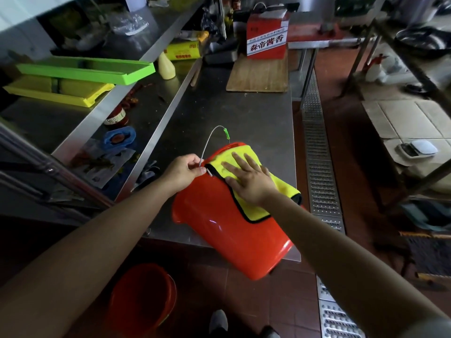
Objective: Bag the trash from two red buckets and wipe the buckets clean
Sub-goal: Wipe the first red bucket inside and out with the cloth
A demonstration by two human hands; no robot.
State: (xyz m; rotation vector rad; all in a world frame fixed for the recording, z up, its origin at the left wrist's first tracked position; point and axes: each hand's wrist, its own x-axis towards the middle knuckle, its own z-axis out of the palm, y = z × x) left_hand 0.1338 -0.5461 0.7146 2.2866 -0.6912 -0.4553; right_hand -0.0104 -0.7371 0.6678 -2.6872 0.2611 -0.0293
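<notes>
1. Lying on its side at lower centre of the frame: a red bucket, on the near end of a steel table, its base jutting past the table's near edge.
2. Draped over the bucket's upper wall: a yellow cloth with dark trim.
3. Spread flat and pressing on the cloth, fingers straight: the right hand.
4. Pinching the wire handle where it meets the bucket's rim, fingers curled: the left hand.
5. Hidden from view: the bucket's mouth and inside, turned away from the camera.
6. Standing on the floor at lower left, partly cut off by the left forearm and deep in shadow: a second red bucket; contents impossible to make out.
7. At upper centre, on the table's far end: a wooden board with a red and white carton at its far edge.
8. At left, on steel shelves: a green tray above a yellow tray; small clutter below, too blurred to name.
9. At right: reddish tiled floor with a metal drain grate running alongside the table.
</notes>
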